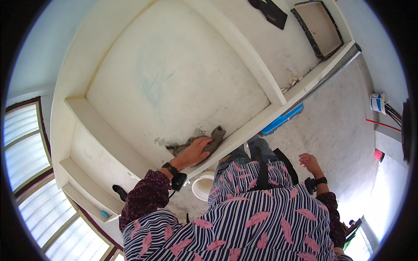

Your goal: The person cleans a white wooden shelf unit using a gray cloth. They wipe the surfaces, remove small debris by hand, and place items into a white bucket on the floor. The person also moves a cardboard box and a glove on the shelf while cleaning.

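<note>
My left hand [193, 152] presses down on a crumpled grey-brown cloth [216, 137] against the back panel of a white built-in shelf [156, 71], low down near its front board. Stained, peeling patches show in the panel beside the cloth. Away from the shelf, my right hand [308, 163] hangs over the grey floor with its fingers curled; nothing is seen in it. Both wrists bear black straps with small devices.
Below me stand a white bucket [203, 187] and a blue broom head [282, 120] beside the shelf's edge. Upright dividers [107, 137] part the shelf. An open box [318, 27] and white crumbs lie in the right compartment. A labelled tub [378, 102] is at the far right.
</note>
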Demonstrator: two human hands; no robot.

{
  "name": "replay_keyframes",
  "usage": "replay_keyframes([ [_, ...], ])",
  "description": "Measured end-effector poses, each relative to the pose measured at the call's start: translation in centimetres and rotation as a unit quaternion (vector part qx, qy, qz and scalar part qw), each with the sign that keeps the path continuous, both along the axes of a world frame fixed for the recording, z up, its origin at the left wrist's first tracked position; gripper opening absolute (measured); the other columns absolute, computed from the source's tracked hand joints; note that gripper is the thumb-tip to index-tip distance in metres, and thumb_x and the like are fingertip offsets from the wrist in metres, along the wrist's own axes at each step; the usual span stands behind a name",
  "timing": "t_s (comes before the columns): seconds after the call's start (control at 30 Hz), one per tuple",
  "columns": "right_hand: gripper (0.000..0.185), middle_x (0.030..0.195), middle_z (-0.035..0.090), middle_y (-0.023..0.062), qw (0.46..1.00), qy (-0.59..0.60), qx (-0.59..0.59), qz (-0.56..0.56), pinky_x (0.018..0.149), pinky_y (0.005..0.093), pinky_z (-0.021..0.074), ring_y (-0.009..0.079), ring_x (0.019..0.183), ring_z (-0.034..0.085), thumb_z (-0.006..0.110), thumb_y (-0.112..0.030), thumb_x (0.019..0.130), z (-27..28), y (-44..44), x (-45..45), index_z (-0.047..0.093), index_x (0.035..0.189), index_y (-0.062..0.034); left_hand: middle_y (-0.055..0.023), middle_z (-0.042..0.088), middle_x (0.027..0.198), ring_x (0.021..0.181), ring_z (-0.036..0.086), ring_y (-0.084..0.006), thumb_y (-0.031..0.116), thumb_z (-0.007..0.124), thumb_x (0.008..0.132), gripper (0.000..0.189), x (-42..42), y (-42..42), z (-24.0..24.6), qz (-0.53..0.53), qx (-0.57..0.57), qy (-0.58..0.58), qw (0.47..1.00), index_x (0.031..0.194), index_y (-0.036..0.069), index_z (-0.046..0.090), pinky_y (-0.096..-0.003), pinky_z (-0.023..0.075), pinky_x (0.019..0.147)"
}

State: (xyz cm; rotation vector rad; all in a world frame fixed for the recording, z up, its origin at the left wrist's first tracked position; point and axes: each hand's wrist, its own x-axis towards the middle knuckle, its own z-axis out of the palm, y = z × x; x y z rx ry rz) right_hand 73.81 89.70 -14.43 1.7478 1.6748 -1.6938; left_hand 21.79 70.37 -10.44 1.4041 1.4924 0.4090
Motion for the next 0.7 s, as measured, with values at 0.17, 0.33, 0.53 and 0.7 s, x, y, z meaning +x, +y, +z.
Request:
replay_keyframes([
  [0.17,0.018,0.071,0.064,0.0039,0.998,0.03,0.052,0.018,0.053,0.0268,0.0473,0.0123,0.064,0.062,0.061,-0.012,0.079,-0.9,-0.2,2.0,0.062,0.096,-0.004,-0.0242,0.058,0.1,0.096,0.055,-0.0396,0.031,0.062,0.07,0.054,-2.2,-2.2,1.8,-0.041,-0.169,0.153,0.973,0.113,0.0,0.053,-0.044,0.0454,0.084],
  [0.33,0.025,0.087,0.065,0.008,0.991,0.104,0.053,-0.062,0.067,0.0312,0.0502,0.0177,0.079,0.063,0.061,-0.015,0.082,6.0,2.9,-2.8,0.061,0.104,-0.0015,-0.0081,0.063,0.09,0.086,0.058,-0.0209,0.022,0.055,0.08,0.028,-7.6,-2.8,5.1,0.016,-0.275,-0.03,0.961,0.097,0.001,0.062,-0.034,0.046,0.078],
  [0.53,0.085,0.138,0.038,0.0107,0.924,0.382,0.014,-0.019,0.095,0.038,0.041,0.0226,0.122,0.042,0.072,-0.022,0.077,18.4,7.7,-16.3,0.02,0.144,-0.0121,-0.0019,0.058,0.095,0.088,0.052,-0.0103,0.012,0.049,0.084,0.028,1.2,16.7,16.6,0.175,-0.044,-0.317,0.931,0.11,0.002,0.055,-0.0252,0.0439,0.079],
  [0.7,0.097,0.141,0.033,0.0122,0.895,0.444,-0.033,-0.006,0.1,0.0344,0.0362,0.0229,0.124,0.039,0.076,-0.022,0.071,21.5,10.4,-20.9,0.014,0.143,-0.0026,-0.0083,0.055,0.109,0.097,0.054,-0.0152,0.027,0.048,0.092,0.038,12.6,27.5,21.5,0.095,0.119,-0.388,0.909,0.12,0.002,0.043,-0.0289,0.0462,0.081],
])
